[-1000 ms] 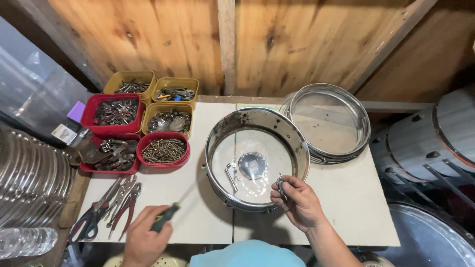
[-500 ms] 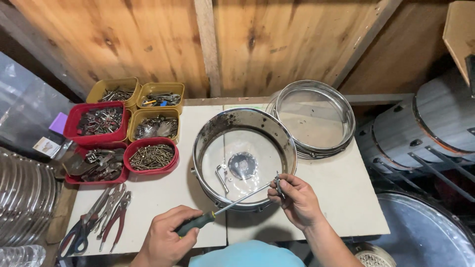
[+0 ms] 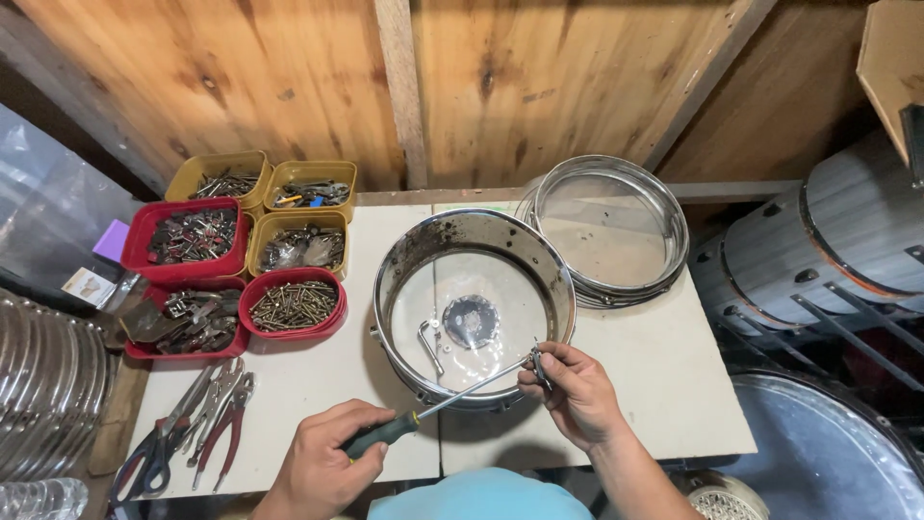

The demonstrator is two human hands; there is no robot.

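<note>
The screwdriver [image 3: 423, 414] has a dark green handle and a long thin shaft, and it runs from about 7 o'clock up toward 2 o'clock, with the tip meeting a small metal fitting [image 3: 541, 366] at the near rim of the drum shell [image 3: 472, 308]. The left hand [image 3: 322, 467] is wrapped tight around the handle down at the front edge of the bench [image 3: 664, 385]. The right hand [image 3: 577, 395] is pinched closed on that little fitting, thumb and fingers holding it right at the shell's 4 o'clock edge.

The shell sits mid-bench, shiny metal, and a bent hex key [image 3: 428, 347] and a dark round disc [image 3: 471, 321] lie inside it. A metal hoop [image 3: 664, 207] lies at the shell's 2 o'clock, just touching or overlapping it. Out at 9 to 10 o'clock there's a cluster of red and yellow trays [image 3: 245, 236] full of screws and hardware. Pliers [image 3: 217, 419] lie at 8 o'clock near the left hand. More drums [image 3: 837, 241] are stacked off the bench at 3 o'clock.
</note>
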